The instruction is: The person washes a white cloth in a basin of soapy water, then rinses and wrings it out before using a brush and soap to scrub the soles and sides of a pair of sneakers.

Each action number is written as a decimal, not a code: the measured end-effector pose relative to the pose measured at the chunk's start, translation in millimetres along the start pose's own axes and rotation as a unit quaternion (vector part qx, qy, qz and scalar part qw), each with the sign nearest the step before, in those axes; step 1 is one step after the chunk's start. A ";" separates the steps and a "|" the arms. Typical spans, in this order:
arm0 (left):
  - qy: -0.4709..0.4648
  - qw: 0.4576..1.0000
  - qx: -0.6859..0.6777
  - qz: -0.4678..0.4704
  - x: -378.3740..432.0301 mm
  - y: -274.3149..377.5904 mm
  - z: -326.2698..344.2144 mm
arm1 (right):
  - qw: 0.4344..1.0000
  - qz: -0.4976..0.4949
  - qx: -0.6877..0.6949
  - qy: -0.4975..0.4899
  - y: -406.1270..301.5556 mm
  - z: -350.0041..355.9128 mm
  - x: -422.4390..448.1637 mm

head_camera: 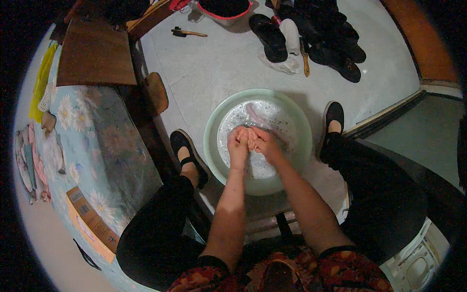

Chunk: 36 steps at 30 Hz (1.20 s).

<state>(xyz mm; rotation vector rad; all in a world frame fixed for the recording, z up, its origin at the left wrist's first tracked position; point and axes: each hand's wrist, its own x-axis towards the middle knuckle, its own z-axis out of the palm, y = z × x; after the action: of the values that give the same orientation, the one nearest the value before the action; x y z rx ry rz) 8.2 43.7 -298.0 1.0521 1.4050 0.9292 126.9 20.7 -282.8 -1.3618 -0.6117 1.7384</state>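
Between my knees a pale green plastic basin [211, 153] stands on the floor, holding water covered in white suds [233, 113]. Over its middle, my left hand [238, 144] and my right hand [268, 144] meet around a bunched pinkish cloth [250, 137]. The fingers of both hands are closed on the cloth, one hand at each side of it. Another pale pink piece of cloth [252, 112] lies in the suds just beyond my hands. How much of the held cloth is under my fingers is hidden.
My black shoes flank the basin. Farther off lie a wooden-handled brush [189, 33], several dark shoes [335, 54], another brush [305, 64] and a red-rimmed container [226, 20]. At left is a bed with a flowered cover [84, 109] and a cardboard box [91, 219].
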 end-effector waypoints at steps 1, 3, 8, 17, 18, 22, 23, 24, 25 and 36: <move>-0.017 0.999 -0.046 -0.021 1.6 -3.3 -3.9 | 1.000 0.003 -0.003 0.000 -1.1 0.8 -0.2; -0.051 0.987 -0.136 -0.062 5.2 -7.5 -11.1 | 1.000 0.010 -0.010 -0.001 -4.2 3.6 0.2; -0.021 0.999 -0.012 -0.037 5.4 -13.2 -12.5 | 0.995 -0.039 -0.090 -0.025 -4.2 6.6 6.2; -0.048 0.915 -0.312 -0.252 9.8 11.9 -10.6 | 0.981 -0.104 -0.148 0.069 29.1 -21.4 25.4; -0.065 0.895 -0.364 -0.251 9.6 7.1 -15.5 | 0.982 -0.105 -0.145 0.059 27.5 -19.1 25.2; -0.089 0.862 -0.445 -0.228 11.2 -9.5 -31.5 | 0.993 -0.069 -0.094 0.037 19.8 -6.4 22.6; -0.079 0.876 -0.426 -0.210 12.2 -10.1 -31.5 | 0.993 -0.065 -0.093 0.042 20.2 -5.4 23.3; -0.075 0.889 -0.408 -0.194 14.0 -6.5 -26.2 | 0.992 -0.061 -0.093 0.052 23.8 -10.4 24.7; -0.070 0.901 -0.390 -0.177 15.2 -2.4 -21.0 | 0.989 -0.065 -0.115 0.063 26.6 -16.8 25.5; -0.135 0.937 -0.272 -0.174 7.5 17.1 -23.7 | 0.989 -0.117 -0.082 0.032 -7.3 2.6 9.6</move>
<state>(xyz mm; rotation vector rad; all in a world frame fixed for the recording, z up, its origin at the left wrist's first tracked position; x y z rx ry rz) -13.7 56.4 -281.8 0.4678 0.9756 0.8060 126.0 32.9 -281.6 -1.3914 -0.8576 1.4778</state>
